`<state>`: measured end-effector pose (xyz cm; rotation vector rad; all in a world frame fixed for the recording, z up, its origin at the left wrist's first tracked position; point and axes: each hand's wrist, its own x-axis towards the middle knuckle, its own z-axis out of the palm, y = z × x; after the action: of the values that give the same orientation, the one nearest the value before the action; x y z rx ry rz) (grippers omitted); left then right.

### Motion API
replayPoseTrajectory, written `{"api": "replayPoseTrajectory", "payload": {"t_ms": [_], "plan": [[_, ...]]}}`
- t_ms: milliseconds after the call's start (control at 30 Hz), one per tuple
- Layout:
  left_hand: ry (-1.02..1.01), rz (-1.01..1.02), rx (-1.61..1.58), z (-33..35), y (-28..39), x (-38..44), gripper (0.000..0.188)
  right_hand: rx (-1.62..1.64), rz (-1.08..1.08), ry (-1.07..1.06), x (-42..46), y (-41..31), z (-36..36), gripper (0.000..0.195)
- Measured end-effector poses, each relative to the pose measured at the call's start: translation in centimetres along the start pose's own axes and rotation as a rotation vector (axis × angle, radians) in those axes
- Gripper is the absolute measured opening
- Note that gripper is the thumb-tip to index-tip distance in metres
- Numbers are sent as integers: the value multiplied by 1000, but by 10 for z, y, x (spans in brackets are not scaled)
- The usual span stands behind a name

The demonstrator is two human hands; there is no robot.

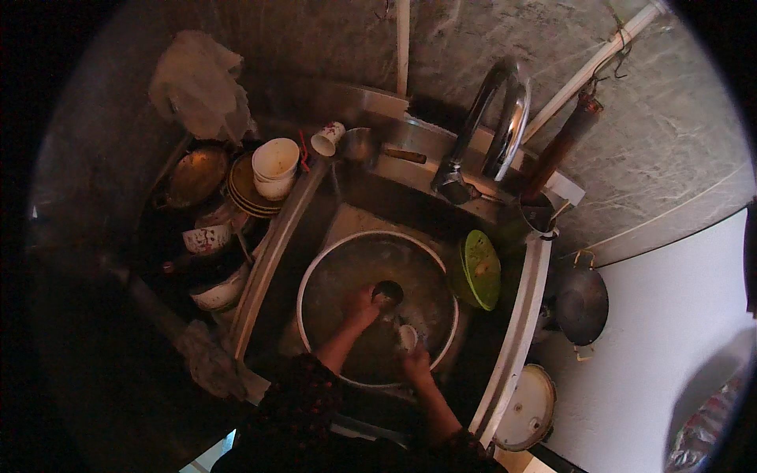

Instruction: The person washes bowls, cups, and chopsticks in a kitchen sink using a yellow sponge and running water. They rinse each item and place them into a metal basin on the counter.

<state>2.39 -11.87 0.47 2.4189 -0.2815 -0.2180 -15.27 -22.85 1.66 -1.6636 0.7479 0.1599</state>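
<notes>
A round basin [378,233] with a pale rim sits in the sink, and cloudy water seems to fill it. Both of my hands are over or in this basin. Fingers of my left hand [361,308] grip the edge of a small dark round cup [388,291], whose exact kind is hard to make out. In my right hand [417,362] is a small white cup or bowl [408,337], tilted and close to the dark one. Beside the basin's right rim leans a green plastic bowl [482,269].
A chrome faucet [520,118] arches over the sink's back. White bowls [275,158] top stacked plates [239,198] on the left counter, near a patterned cup [327,139]. A wok [582,307] and pot lid [525,408] lie right of the sink wall [520,337].
</notes>
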Motion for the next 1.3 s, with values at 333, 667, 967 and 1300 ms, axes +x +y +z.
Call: {"api": "replayPoseTrajectory", "payload": {"t_ms": [333, 667, 967, 1300], "plan": [[-255, 138, 124, 81, -59, -30, 35, -181, -122, 187, 19, -40, -8, 29], [-261, 161, -711, -84, 96, -32, 15, -650, -582, 279, -11, -25, -42, 23], [94, 542, -129, -60, 96, -18, 13, -601, -605, 144, -52, -59, -45, 34], [211, 237, 303, -15, -41, 22, 21, -462, -530, 240, -59, -66, -60, 28]]}}
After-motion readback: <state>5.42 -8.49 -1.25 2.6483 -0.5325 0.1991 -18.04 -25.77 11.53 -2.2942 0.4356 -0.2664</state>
